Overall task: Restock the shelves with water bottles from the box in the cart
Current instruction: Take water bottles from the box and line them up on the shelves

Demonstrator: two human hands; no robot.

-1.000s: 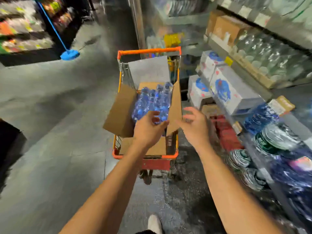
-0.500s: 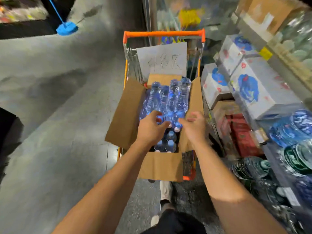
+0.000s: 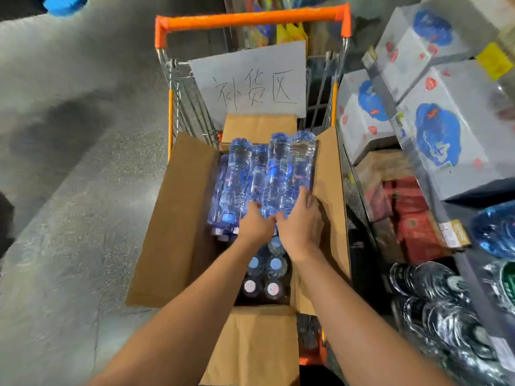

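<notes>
An open cardboard box [image 3: 178, 218] sits in an orange-handled wire cart [image 3: 250, 19]. Several clear water bottles with blue labels [image 3: 278, 168] lie on their sides on top of the box's load, caps toward me. Under them, upright bottles show their caps [image 3: 274, 264]. My left hand [image 3: 255, 224] rests on the neck ends of the lying bottles, fingers curled over them. My right hand [image 3: 302, 224] lies beside it, fingers wrapped over the rightmost bottles. Both hands touch each other. Whether either has a firm grip is unclear.
A handwritten paper sign [image 3: 250, 82] leans in the cart's far end. Shelves on the right hold white cartons with blue prints [image 3: 437, 135], red boxes [image 3: 412, 218] and shrink-wrapped bottle packs [image 3: 446, 307]. Grey floor [image 3: 69, 218] spreads to the left, with a blue mop head [image 3: 64, 4] far off.
I have come closer to the cart and look further down into the box. Both hands moved forward from the box's near edge onto the lying bottles and closed over them.
</notes>
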